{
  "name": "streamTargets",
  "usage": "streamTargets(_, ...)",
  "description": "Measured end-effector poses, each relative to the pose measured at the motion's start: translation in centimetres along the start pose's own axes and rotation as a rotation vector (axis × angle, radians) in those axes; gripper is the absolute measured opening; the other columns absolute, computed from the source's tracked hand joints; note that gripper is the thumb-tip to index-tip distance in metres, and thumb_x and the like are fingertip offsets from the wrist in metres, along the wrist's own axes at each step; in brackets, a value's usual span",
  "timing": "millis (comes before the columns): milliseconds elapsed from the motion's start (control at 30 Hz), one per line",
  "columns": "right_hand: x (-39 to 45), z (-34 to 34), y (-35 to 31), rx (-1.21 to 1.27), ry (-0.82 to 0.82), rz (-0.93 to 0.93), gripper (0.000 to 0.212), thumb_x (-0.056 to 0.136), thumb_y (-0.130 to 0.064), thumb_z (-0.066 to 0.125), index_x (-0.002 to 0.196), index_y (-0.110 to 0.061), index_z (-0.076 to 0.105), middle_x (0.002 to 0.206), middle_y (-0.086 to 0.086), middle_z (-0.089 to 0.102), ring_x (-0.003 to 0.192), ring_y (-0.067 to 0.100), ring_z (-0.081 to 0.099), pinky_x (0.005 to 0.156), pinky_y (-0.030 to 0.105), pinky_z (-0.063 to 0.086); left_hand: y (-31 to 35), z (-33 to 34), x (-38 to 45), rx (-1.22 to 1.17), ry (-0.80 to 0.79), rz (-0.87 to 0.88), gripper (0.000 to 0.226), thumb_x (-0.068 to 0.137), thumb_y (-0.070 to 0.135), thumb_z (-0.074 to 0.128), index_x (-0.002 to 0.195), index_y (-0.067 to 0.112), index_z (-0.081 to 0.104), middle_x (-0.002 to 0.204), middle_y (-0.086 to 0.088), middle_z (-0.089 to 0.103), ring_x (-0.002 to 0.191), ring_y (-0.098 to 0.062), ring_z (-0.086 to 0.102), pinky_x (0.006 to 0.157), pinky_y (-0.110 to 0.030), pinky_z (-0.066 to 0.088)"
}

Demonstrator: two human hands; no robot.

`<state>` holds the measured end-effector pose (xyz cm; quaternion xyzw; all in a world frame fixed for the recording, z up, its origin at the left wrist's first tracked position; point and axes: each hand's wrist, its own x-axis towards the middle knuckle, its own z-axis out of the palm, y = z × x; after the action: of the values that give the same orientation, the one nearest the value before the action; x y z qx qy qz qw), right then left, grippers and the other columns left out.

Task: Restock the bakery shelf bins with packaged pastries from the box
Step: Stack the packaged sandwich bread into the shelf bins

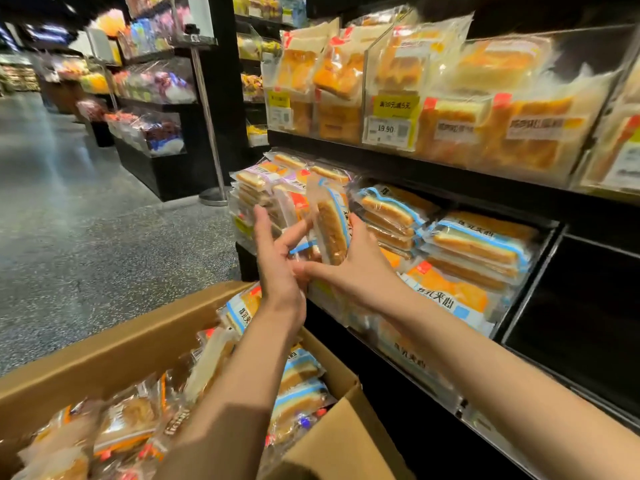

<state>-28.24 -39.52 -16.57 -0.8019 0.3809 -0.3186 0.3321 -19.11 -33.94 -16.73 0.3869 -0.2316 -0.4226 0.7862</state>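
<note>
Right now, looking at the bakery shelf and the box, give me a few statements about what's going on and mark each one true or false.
1. The right hand grips a wrapped pastry standing on edge. True.
2. The cardboard box is empty. False: packaged pastries still fill it.
3. The left hand has its fingers spread open beside the pastry. True.
4. The yellow price tag reads 9.90. False: it reads 19.90.

both arms outstretched; left hand (277, 258) splayed, right hand (349, 268) cupped.
</note>
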Motion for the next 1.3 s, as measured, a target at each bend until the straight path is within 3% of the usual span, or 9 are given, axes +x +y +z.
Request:
streamTargets(167,1.3,-4.4,-0.5,-0.025,0.055,-0.037,0.076,0.068,-0.026,0.077,0.136,-0.019,0.044,0.125,0.007,0.058,0.097,0.021,0.056,0.078,0.031,0.045,-0.1,1.4,0.3,-0.063,-0.008,0.051,0.072,0.094,0.061,0.024,0.117,0.007,0.064,0.128,-0.009,0.062,0.116,-0.024,0.060,0.085,-0.039,0.052)
streamTargets(400,0.8,-10.7,0.9,-0.569,0.080,-0.076,0.085,0.075,-0.031,0.070,0.147,-0.027,0.026,0.119,0.008,0.049,0.112,0.025,0.050,0.092,0.032,0.041,-2.3,3.0,0.4,-0.183,0.027,0.056,0.051,0.099,0.046,0.030,0.126,0.014,0.059,0.122,-0.003,0.065,0.111,-0.019,0.063,0.074,-0.033,0.057)
streamTargets(500,0.5,-12.3,3.0,-0.791,0.052,0.061,0.086,0.077,-0.045,0.067,0.148,-0.031,0.021,0.120,0.011,0.046,0.112,0.031,0.050,0.095,0.040,0.044,-3.1,3.9,0.2,-0.152,0.041,0.105,0.028,0.101,0.035,0.033,0.102,0.029,0.059,0.107,0.011,0.064,0.105,-0.015,0.062,0.081,-0.037,0.055)
streamTargets(667,-0.5,-12.3,5.3,-1.200,0.144,0.110,0.067,0.084,-0.065,0.052,0.139,-0.031,0.035,0.120,0.009,0.050,0.111,0.031,0.051,0.088,0.038,0.041,-4.6,4.7,0.4,-0.081,0.044,0.033,0.032,0.094,0.030,0.051,0.120,0.011,0.058,0.119,-0.004,0.062,0.078,-0.008,0.068,0.073,-0.034,0.058)
streamTargets(833,-0.8,-10.3,5.6,-1.420,0.450,0.069,0.024,0.082,-0.034,0.069,0.092,-0.012,0.065,0.090,0.010,0.059,0.083,0.028,0.056,0.068,0.033,0.040,-4.9,4.9,0.3,-0.054,0.026,0.019,0.032,0.097,0.030,0.048,0.122,0.013,0.059,0.103,-0.001,0.067,0.073,-0.005,0.070,0.062,-0.027,0.060)
streamTargets(967,-0.7,-10.7,5.5,-1.456,0.597,-0.137,0.019,0.052,0.005,0.072,0.058,-0.005,0.057,0.065,0.011,0.048,0.059,0.027,0.047,0.054,0.029,0.021,-5.2,5.0,0.3,-0.063,0.022,0.001,0.029,0.098,0.030,0.046,0.119,0.015,0.059,0.098,0.001,0.068,0.072,-0.005,0.070,0.061,-0.027,0.059)
streamTargets(1033,-0.5,-11.5,5.2,-1.386,0.528,-0.089,0.024,0.049,0.009,0.075,0.060,-0.003,0.058,0.065,0.011,0.048,0.051,0.028,0.052,0.047,0.023,0.017,-5.3,5.1,0.3,-0.049,0.017,-0.004,0.026,0.097,0.029,0.049,0.115,0.014,0.060,0.092,0.001,0.069,0.070,-0.006,0.070,0.063,-0.028,0.059)
streamTargets(1133,-0.1,-12.2,5.7,-1.340,0.390,0.099,0.015,0.080,0.002,0.064,0.093,-0.005,0.063,0.091,0.010,0.050,0.078,0.031,0.061,0.055,0.031,0.030,-5.6,5.0,0.3,-0.020,0.025,-0.012,0.021,0.095,0.028,0.052,0.110,0.017,0.063,0.093,0.001,0.070,0.071,-0.008,0.070,0.066,-0.029,0.058)
streamTargets(1300,-0.6,-11.5,4.7,-1.373,0.311,0.169,0.027,0.089,-0.002,0.053,0.116,-0.008,0.057,0.114,0.011,0.052,0.103,0.029,0.057,0.065,0.033,0.035,-5.7,4.6,0.4,0.045,0.061,0.028,0.016,0.095,0.026,0.056,0.103,0.025,0.069,0.088,0.004,0.073,0.072,-0.007,0.070,0.059,-0.024,0.056)
